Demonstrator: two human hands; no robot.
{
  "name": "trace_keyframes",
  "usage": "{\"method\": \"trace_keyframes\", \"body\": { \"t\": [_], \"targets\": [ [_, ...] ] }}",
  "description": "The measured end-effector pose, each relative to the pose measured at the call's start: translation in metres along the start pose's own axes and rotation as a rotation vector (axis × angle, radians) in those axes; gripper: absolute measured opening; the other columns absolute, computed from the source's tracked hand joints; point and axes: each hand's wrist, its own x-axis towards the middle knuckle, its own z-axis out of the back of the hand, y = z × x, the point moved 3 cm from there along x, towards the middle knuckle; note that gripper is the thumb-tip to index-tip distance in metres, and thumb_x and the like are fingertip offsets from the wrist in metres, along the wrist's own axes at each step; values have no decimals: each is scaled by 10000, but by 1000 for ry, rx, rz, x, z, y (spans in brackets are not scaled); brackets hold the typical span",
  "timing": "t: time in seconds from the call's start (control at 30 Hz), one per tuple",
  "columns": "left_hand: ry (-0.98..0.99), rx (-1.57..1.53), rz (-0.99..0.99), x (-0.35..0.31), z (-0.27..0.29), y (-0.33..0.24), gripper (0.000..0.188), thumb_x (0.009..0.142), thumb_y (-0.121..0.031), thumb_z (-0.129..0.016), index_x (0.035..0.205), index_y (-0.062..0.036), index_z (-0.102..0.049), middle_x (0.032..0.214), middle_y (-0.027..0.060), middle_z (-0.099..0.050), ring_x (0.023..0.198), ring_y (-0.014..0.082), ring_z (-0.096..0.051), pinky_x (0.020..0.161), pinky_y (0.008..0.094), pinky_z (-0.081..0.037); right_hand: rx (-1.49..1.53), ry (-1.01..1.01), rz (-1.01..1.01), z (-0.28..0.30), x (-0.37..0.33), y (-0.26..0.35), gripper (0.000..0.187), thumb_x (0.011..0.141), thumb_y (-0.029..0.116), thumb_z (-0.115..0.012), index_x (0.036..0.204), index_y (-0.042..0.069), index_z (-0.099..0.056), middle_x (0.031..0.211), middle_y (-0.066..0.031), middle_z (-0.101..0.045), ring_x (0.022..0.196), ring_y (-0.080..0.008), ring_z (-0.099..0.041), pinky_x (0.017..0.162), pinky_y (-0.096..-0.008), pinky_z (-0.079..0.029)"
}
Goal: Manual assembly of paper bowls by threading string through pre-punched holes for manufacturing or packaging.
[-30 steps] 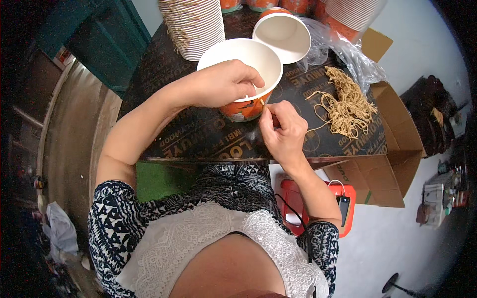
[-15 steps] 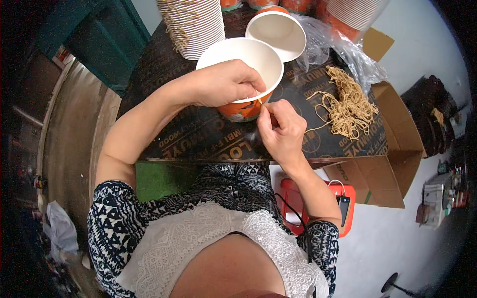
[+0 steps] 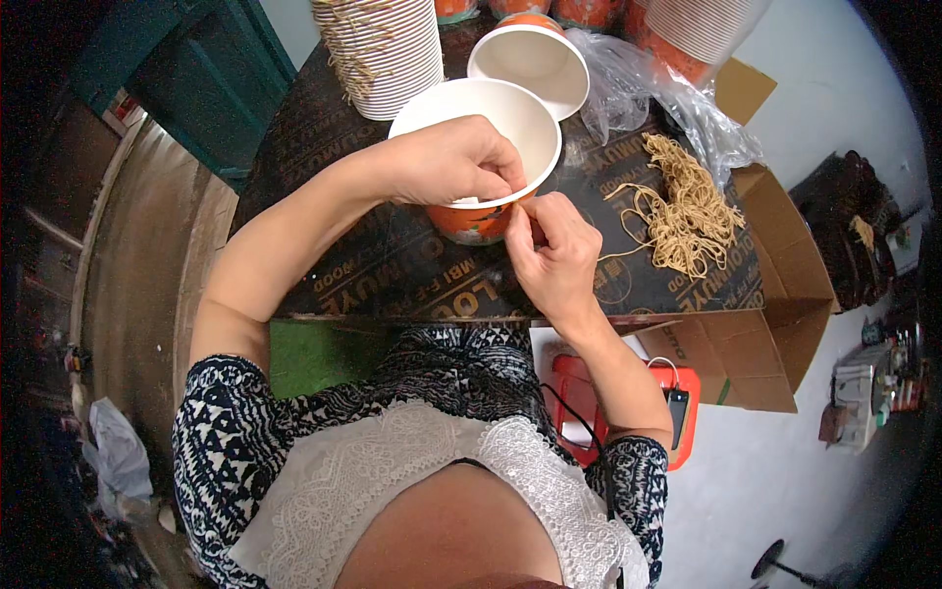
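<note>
Hands are meeting at the near rim of a white paper bowl (image 3: 491,123) with an orange outside, which is standing upright on the dark desk (image 3: 334,187). The left hand (image 3: 453,162) is lying over the bowl's near edge, its fingers curled and pinching the rim from above, thumb and forefinger pressed together at the lip. The right hand (image 3: 554,257) is coming up from just below and to the right of the bowl, its fingertips bunched and pinching at the same spot on the rim; what thin thing it is gripping there is too small to tell. The two hands are touching or nearly touching at that point, with the bowl sitting directly beyond the right hand and under the left.

Just past the bowl, farther from the hands, a second empty white bowl (image 3: 530,64) is tilting against it. Beyond the left hand a tall stack of bowls (image 3: 385,49) is standing. Off to the right of the right hand, a loose heap of tan string loops (image 3: 687,211) is lying near crumpled clear plastic (image 3: 648,98), and an open cardboard box (image 3: 775,324) is sitting beside the desk's edge.
</note>
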Motion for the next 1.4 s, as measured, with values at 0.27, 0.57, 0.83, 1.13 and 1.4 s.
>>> {"method": "trace_keyframes", "body": {
  "t": [0.27,0.57,0.83,1.13,1.4],
  "targets": [
    [-111,247,-76,-2,-1,2,170,859,-118,-580,818,28,-656,737,75,-667,683,138,-619,647,297,-506,57,89,-136,5,-6,0,74,792,15,-679,840,12,-622,725,-140,-609,612,-289,-625,547,-364,-489],
    [-142,-97,115,-15,9,14,229,963,-190,-459,859,-8,-552,732,52,-618,565,90,-529,530,241,-439,68,151,-155,11,-11,-3,50,819,16,-666,859,7,-637,769,-142,-624,652,-301,-636,587,-364,-499],
    [-200,-275,-26,-20,4,4,227,944,-172,-574,821,16,-611,665,8,-566,557,58,-487,509,214,-387,87,178,-120,5,-3,5,41,824,17,-658,853,3,-632,772,-153,-620,668,-322,-626,593,-390,-495],
    [-232,-425,-40,-19,2,-3,228,945,-181,-616,830,15,-638,743,36,-645,542,53,-498,509,188,-394,142,185,-170,5,2,4,52,843,20,-645,891,1,-648,801,-169,-633,699,-326,-638,626,-385,-503],
    [-227,-511,-32,-14,-1,1,166,904,-98,-637,804,35,-644,733,86,-662,557,83,-567,512,202,-453,95,220,-206,19,4,7,100,836,38,-663,930,3,-660,861,-171,-665,780,-339,-663,693,-382,-528]
  ]
}}
